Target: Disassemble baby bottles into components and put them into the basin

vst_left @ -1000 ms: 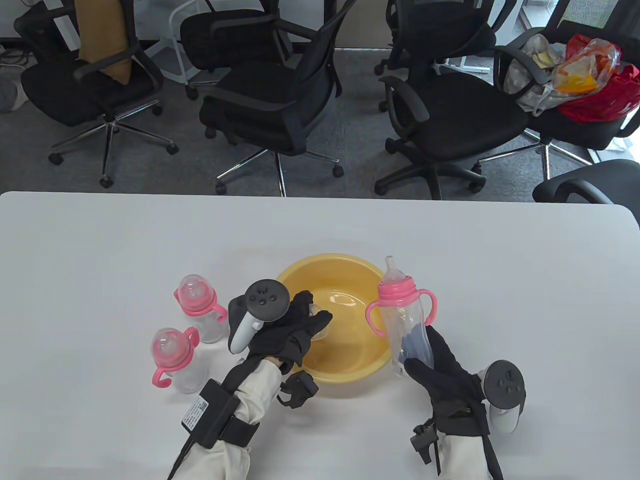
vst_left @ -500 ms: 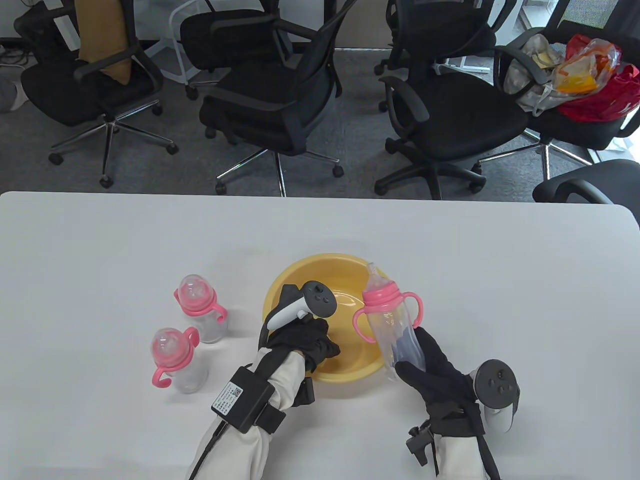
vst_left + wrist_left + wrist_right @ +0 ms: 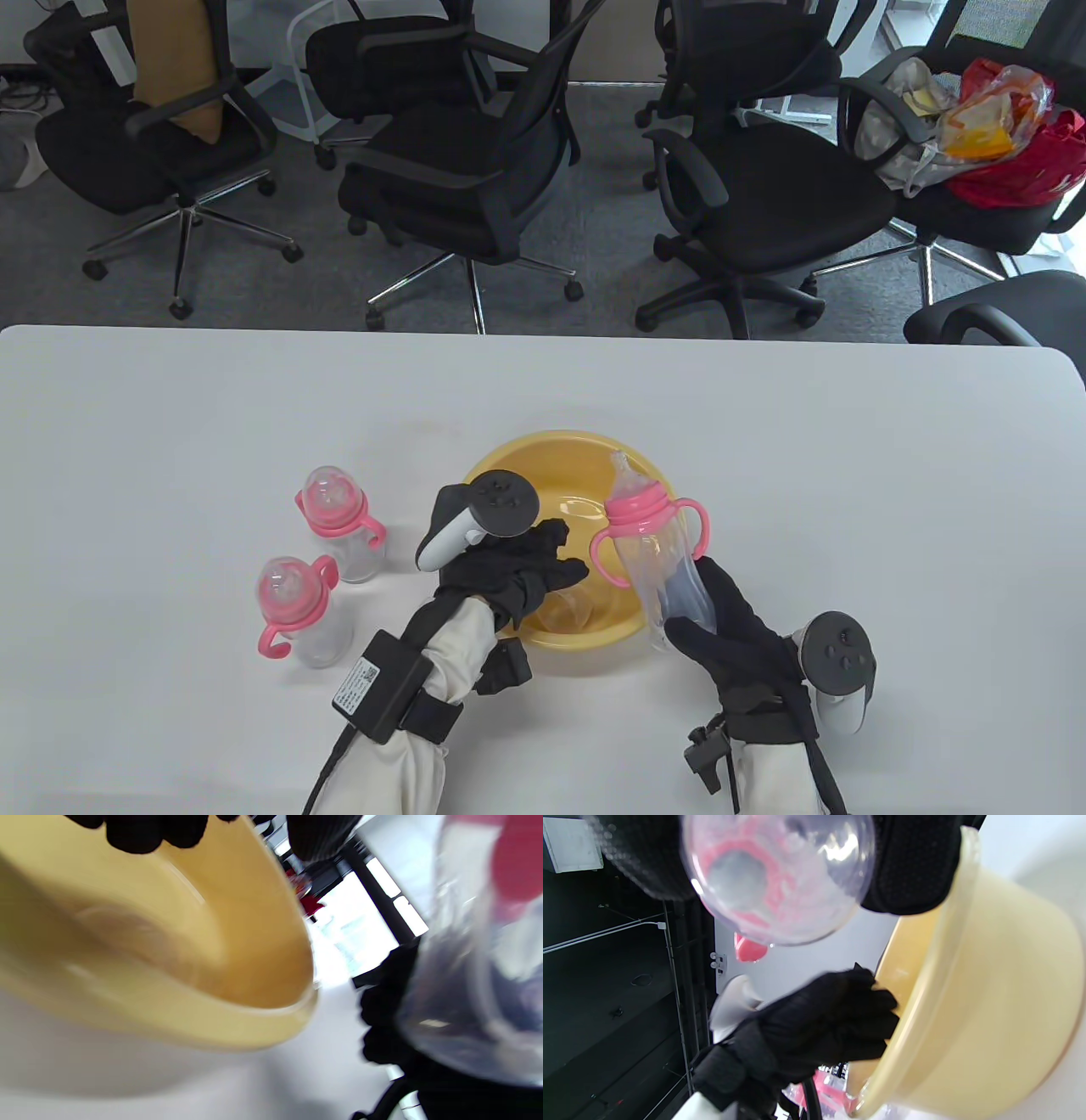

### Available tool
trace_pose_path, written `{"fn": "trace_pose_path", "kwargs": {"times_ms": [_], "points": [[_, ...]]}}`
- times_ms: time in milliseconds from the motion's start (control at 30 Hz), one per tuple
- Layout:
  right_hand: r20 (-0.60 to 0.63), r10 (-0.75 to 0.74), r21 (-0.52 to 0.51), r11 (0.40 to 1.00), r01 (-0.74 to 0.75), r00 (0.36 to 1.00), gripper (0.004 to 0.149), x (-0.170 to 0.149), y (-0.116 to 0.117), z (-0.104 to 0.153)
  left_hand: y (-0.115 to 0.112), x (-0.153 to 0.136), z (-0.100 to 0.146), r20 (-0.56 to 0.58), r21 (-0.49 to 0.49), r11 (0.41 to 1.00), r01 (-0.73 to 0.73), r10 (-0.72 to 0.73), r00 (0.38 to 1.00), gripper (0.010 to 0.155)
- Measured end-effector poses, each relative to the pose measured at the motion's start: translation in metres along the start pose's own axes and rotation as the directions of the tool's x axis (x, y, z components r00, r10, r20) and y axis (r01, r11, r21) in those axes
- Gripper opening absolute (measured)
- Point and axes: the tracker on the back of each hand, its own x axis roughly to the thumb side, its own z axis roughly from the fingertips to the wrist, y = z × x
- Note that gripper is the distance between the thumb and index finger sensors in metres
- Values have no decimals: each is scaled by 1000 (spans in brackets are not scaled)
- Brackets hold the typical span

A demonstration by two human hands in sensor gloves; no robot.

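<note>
Table view: right hand (image 3: 747,654) is wrapping its grip round the lower body of a clear plastic baby bottle w/ pink collar, two pink loop handles and silicone teat (image 3: 657,552), tilting it toward 11 o'clock over the 3 o'clock rim of the round yellow plastic basin (image 3: 509,454) on the white counter (image 3: 170,407). Left hand (image 3: 513,569) is hovering over the basin's 8 o'clock side, fingers loose, holding nothing. A small clear cap (image 3: 568,611) is lying in the basin at 6 o'clock. Two capped clear bottles w/ pink collars (image 3: 335,526) are standing at 9 o'clock of the basin, untouched.

Risk: one-handed hold on smooth plastic; twisting the collar could spin the body in the palm.

Left wrist view: blurred; basin wall and the held bottle's base are showing close, nothing more certain.

Right wrist view: looking up through the bottle's round base, fingers either side, which the table view is hiding.
</note>
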Motion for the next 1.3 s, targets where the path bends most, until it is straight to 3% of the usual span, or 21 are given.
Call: {"fn": "trace_pose_path", "kwargs": {"times_ms": [100,200,333,533,667,733,867,1000,1300], "points": [[13,0,17,1000,-1,1000,90,3,4,0,10,8,23,194,131,972,-193,166,967,72],[24,0,44,999,-1,1000,90,5,10,0,15,9,42,377,190,890,-414,323,868,73],[41,4,96,995,-8,999,90,8,18,-1,11,2,57,503,119,798,-591,465,729,76],[68,14,186,982,-26,998,90,14,32,-2,4,-4,67,606,27,794,-607,470,642,83],[84,53,232,970,-72,995,90,18,40,-3,1,-6,68,623,34,792,-610,460,632,76],[89,67,216,973,-85,994,90,19,42,-2,2,-8,69,657,104,775,-623,417,628,71],[124,200,139,966,-217,972,91,28,45,4,2,-10,72,667,183,806,-563,318,673,69],[151,353,20,933,-360,924,93,37,52,8,0,-10,72,683,219,769,-600,318,657,67],[189,541,-114,841,-529,820,93,48,61,13,-2,0,80,680,341,764,-547,202,705,63]]}}
